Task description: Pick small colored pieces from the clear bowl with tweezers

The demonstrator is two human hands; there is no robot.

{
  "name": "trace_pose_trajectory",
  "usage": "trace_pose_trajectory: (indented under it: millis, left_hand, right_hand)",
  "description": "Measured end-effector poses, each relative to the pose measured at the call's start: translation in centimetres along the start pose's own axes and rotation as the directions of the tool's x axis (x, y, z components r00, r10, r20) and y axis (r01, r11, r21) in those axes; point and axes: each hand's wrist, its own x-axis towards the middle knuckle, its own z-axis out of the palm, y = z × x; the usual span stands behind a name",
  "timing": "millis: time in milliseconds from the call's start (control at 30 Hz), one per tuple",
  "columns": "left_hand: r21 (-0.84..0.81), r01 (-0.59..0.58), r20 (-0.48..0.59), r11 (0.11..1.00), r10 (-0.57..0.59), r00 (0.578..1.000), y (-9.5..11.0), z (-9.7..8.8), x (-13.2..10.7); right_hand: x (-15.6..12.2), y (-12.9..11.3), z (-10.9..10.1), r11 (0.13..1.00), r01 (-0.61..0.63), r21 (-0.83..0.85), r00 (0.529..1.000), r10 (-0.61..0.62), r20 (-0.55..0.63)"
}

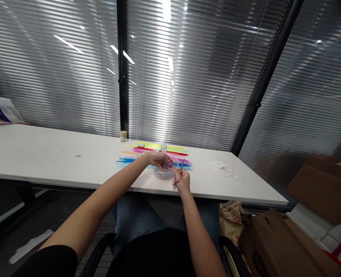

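Observation:
Palm up and fingers curled, my left hand (159, 159) holds a small cluster of shiny colourful pieces (167, 165), too small to tell their kind. It is over a clear round container (163, 174) with many small multicoloured bits inside. My right hand (182, 182) is closed around a pair of scissors (181, 169), rose-gold at the handles, with the blades pointing up and away. The fingertips of both hands are close together at the container's right side. Behind them lie bundles of long, thin coloured strips (155, 152), partly hidden by my left hand and forearm.
A small jar with a wooden-looking lid (123, 136) stands near the back edge of the white table (57, 154). Crumpled clear plastic and white scraps (218, 164) lie to the right. Cardboard boxes (280, 242) and a paper bag (230, 219) sit below the table's right end.

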Motion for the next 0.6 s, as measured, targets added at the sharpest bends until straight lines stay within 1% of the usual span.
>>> trace_pose_trajectory:
  millis: [133,333,433,600]
  left_hand:
    - [0.023,-0.037,0.002,0.999,0.037,0.999,-0.3,-0.3,0.3]
    - [0.017,-0.060,0.008,0.998,0.060,0.998,-0.6,-0.7,0.5]
    - [0.010,-0.057,-0.001,0.998,0.057,0.998,-0.5,-0.5,0.2]
    - [-0.032,-0.059,-0.042,0.998,0.058,0.997,-0.1,0.5,-0.6]
  right_hand:
    - [0.0,0.1,0.0,1.000,0.003,0.013,1.000,-0.003,0.001]
    - [0.0,0.1,0.0,1.000,0.007,0.007,1.000,-0.007,0.007]
    - [0.0,0.0,0.0,1.000,0.008,0.010,1.000,-0.008,0.006]
    - [-0.1,0.1,0.0,1.000,0.014,0.009,1.000,-0.014,0.006]
